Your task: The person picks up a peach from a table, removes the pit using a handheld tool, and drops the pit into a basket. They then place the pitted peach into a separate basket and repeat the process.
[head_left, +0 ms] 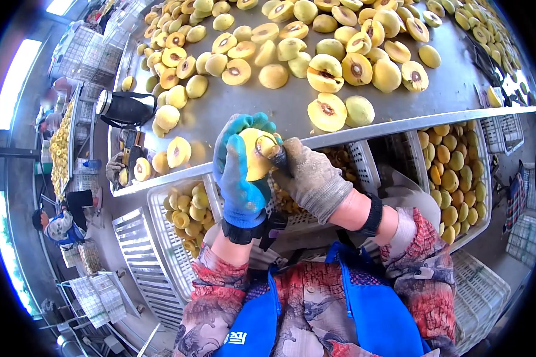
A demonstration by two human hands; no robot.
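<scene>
My left hand (242, 190), in a blue glove, cups a yellow peach half (257, 163) just over the table's front edge. My right hand (315, 178), in a dirty pale knit glove, is closed on a small dark tool (281, 159) pressed against the peach's cut face by the pit. Most of that tool is hidden by the fingers. Beyond the hands, on the metal table (220, 125), lie many halved peaches, among them a cut half (327, 112) with its brown pit showing and a rounded half (359, 111) next to it.
Below the table edge stand a crate of peach halves (187, 208) on the left and a crate of peaches (455, 178) on the right. A black flask (128, 108) lies on the table's left side. A seated co-worker (68, 223) is at far left.
</scene>
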